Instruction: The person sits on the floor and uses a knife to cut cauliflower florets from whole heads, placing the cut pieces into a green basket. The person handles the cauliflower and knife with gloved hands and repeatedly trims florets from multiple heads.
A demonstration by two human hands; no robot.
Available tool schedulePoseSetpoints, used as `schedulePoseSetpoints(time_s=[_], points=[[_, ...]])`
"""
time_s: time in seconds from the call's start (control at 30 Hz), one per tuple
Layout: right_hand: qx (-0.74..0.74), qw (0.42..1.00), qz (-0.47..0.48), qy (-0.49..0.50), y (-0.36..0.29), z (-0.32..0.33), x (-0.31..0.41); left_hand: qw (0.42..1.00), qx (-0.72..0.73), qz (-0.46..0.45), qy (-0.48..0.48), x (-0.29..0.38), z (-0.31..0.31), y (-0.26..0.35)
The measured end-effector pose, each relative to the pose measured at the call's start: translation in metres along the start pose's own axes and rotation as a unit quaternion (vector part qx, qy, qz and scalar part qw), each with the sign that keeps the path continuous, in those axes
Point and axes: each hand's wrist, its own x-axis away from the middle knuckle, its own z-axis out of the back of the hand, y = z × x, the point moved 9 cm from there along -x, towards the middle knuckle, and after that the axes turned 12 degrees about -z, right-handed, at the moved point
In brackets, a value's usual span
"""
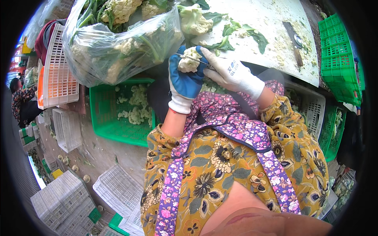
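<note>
My left hand [185, 77], in a white glove with a blue coated palm, holds a cauliflower floret [189, 60] palm up. My right hand [226, 69], in the same kind of glove, grips a thin-bladed knife [192, 58], whose blade lies across the floret; its handle is mostly hidden by the fingers. Just beyond the hands a cauliflower head [196, 22] with leaves rests at the edge of the white table [283, 56]. To its left stands a clear plastic bag [124, 50] full of leafy cauliflower. Below my left hand, a green plastic crate [118, 137] holds cut florets [137, 113].
A broad-bladed knife [292, 42] and a round metal object [297, 39] lie on the table among crumbs and leaves [257, 38]. Green crates [338, 59] stand at right. White crates [118, 188] sit on the floor behind left. Another person [23, 101] is at far left.
</note>
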Motion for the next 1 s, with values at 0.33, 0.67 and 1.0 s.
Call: schedulePoseSetpoints(time_s=[0.33,0.67,1.0], points=[[0.009,0.984,0.041,-0.173,-0.039,-0.084,-0.014,0.957,-0.194,-0.207,0.064,0.057,0.031,0.069],[-0.252,0.807,-0.22,-0.487,-0.092,-0.219,-0.032,0.938,-0.168,-0.298,0.05,0.159,0.085,0.189],[-0.175,0.952,-0.231,0.095,0.116,0.033,-0.12,0.982,-0.024,-0.157,0.106,0.146,0.06,0.113]])
